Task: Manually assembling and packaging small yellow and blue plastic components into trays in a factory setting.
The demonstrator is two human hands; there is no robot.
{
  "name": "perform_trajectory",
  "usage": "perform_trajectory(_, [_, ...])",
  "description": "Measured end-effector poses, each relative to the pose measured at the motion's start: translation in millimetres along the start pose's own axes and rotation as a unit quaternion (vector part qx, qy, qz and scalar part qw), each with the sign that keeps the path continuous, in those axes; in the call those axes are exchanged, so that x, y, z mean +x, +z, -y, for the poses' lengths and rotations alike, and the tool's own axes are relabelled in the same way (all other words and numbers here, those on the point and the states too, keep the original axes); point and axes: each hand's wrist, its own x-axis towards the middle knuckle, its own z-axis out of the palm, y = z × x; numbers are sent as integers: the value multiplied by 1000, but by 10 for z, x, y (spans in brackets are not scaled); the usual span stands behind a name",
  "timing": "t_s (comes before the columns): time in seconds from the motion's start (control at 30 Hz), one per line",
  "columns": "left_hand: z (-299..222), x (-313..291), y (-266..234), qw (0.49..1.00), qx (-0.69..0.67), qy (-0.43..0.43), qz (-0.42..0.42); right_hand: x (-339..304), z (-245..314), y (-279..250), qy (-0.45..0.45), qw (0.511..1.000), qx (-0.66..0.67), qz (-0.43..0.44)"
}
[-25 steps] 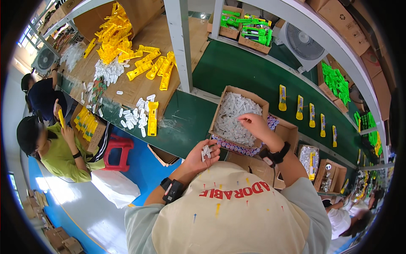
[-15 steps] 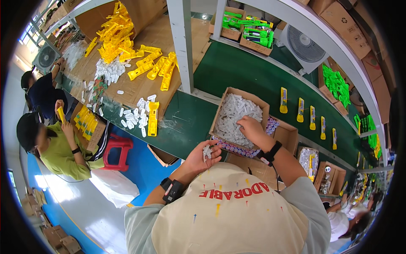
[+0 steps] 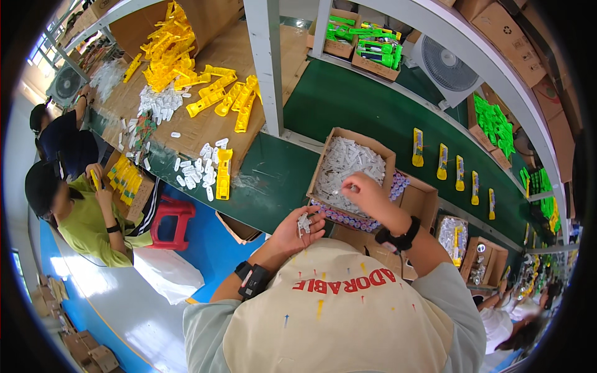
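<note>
A cardboard box (image 3: 390, 163) full of small white plastic pieces (image 3: 351, 163) stands before me at the bench edge. Over its near right part is my right hand (image 3: 368, 194), thumb and fingers pinched together. Whatever is between those fingertips blends with the white pieces behind. My left hand (image 3: 297, 229) lies palm up by the box's near left corner, fingers curled around a few small white plastic pieces (image 3: 304, 222). Below the box, rows of small purple-and-white cylinders (image 3: 348, 219) show along its near and right sides.
Left on the bench are a yellow plastic casing (image 3: 224, 174), loose white pieces (image 3: 198, 173) and a yellow heap (image 3: 169, 59). A grey post (image 3: 264, 68) rises nearby. Several yellow packed items (image 3: 417, 148) line the green surface at right. A co-worker (image 3: 87, 211) sits left near a red stool (image 3: 172, 222).
My right hand has drawn back slightly toward me over the white pieces, its fingers now pinched. My left hand stays in place. The seated co-worker's hands have shifted a little.
</note>
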Motion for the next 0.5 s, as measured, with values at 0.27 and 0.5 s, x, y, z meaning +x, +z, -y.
perform_trajectory(0.27, [-31,-11,-40,998,-1,-23,53,37,-208,6,-7,996,81,26])
perform_trajectory(0.5, [19,-62,76,999,46,13,4,56,-735,126,-96,972,-209,45])
